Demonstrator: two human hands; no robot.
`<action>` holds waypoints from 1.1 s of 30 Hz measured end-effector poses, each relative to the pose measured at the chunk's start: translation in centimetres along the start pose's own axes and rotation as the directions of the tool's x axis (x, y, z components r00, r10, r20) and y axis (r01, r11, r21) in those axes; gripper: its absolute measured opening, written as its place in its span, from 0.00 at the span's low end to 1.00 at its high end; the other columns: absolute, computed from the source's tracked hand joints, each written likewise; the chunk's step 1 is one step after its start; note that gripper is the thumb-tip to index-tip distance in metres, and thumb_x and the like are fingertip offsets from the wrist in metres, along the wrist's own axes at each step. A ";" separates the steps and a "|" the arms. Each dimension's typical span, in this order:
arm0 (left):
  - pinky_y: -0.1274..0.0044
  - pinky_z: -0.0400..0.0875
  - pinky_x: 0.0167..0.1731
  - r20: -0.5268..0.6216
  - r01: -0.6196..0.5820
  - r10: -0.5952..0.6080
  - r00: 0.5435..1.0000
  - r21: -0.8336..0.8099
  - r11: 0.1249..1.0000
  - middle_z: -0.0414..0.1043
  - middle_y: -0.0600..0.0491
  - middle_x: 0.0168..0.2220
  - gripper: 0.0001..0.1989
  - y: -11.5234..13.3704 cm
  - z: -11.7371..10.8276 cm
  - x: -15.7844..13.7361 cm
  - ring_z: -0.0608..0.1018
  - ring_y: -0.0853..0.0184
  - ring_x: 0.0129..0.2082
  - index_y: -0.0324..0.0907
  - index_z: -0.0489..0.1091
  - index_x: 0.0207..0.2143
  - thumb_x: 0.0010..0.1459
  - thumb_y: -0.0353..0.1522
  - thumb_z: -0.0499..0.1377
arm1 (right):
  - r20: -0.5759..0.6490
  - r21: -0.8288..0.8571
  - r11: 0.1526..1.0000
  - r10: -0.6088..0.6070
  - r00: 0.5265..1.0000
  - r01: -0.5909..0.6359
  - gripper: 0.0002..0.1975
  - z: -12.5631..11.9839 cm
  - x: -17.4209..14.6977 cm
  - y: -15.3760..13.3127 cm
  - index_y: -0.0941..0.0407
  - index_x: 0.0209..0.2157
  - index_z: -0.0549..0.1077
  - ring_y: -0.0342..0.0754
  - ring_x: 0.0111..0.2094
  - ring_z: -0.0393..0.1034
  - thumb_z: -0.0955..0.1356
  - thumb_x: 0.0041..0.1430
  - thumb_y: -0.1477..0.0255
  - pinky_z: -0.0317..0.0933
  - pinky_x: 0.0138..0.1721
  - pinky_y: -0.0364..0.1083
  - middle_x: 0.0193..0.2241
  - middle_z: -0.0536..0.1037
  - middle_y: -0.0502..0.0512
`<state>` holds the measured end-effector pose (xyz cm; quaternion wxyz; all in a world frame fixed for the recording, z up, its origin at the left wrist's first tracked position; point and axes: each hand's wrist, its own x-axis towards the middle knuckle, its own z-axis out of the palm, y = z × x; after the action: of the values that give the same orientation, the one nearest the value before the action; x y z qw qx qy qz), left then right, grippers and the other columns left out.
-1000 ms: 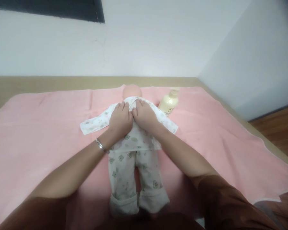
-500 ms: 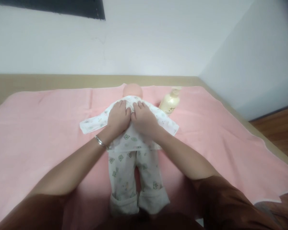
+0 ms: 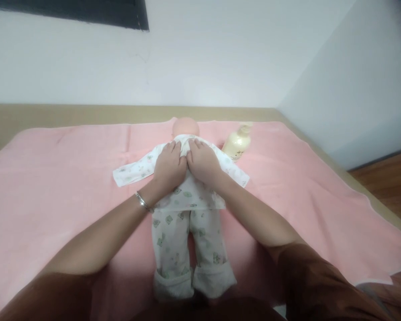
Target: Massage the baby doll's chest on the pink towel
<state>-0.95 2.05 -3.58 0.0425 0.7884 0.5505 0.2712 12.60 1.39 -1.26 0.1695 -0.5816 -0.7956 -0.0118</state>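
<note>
A baby doll (image 3: 186, 127) in a white printed top (image 3: 190, 201) and matching trousers (image 3: 172, 243) lies stretched out, its smooth head at the far end and its face not visible. Both trouser legs are rolled up at the ends. My left hand (image 3: 169, 166) rests on the left of the doll's upper torso, fingers laid out over the cloth. Beside it, my right hand (image 3: 205, 164) lies on the right half in the same way. The thumbs are close together near the middle. Neither hand grips anything.
A cream pump bottle (image 3: 237, 143) is near the doll's right-hand sleeve. Under everything spreads a pink blanket (image 3: 60, 191) on a tan surface (image 3: 96, 112). A white wall (image 3: 200, 53) stands behind, with a dark panel (image 3: 87, 11) at upper left.
My left hand has shifted slightly to the right over the top, and my right hand slightly too. The doll and bottle stay in place; the view has moved a little.
</note>
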 end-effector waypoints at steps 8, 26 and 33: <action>0.63 0.73 0.45 0.036 0.131 -0.129 0.991 -0.077 0.988 0.74 0.44 0.36 0.11 -1.0 -0.9 1.6 0.75 0.56 0.39 0.42 0.66 0.34 0.62 0.32 0.45 | -0.001 -0.079 0.997 -0.021 1.000 0.021 0.19 -1.1 -2.3 -2.4 0.64 0.53 0.69 0.62 0.53 0.66 0.55 0.69 0.73 0.64 0.50 0.57 0.57 0.72 0.72; 0.57 0.64 0.62 -0.002 0.117 -0.117 0.993 0.005 0.993 0.71 0.35 0.58 0.26 -0.8 -0.1 0.9 0.72 0.50 0.59 0.30 0.67 0.57 0.65 0.35 0.44 | 0.031 0.063 0.996 0.057 0.998 -0.058 0.27 1.2 1.0 0.4 0.70 0.64 0.61 0.64 0.67 0.56 0.55 0.69 0.71 0.52 0.64 0.59 0.65 0.63 0.76; 0.59 0.64 0.64 -0.034 0.057 -0.055 0.998 0.064 0.996 0.70 0.34 0.60 0.26 -0.9 0.4 0.6 0.71 0.51 0.62 0.27 0.65 0.59 0.67 0.34 0.42 | 0.030 0.030 0.999 0.037 0.999 -0.038 0.27 0.7 0.6 0.5 0.68 0.65 0.61 0.64 0.65 0.59 0.56 0.69 0.70 0.53 0.64 0.59 0.65 0.64 0.75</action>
<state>-1.40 3.00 -3.99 0.0155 0.7693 0.5814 0.2643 12.67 2.29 -1.85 0.1667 -0.5939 -0.7870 0.0122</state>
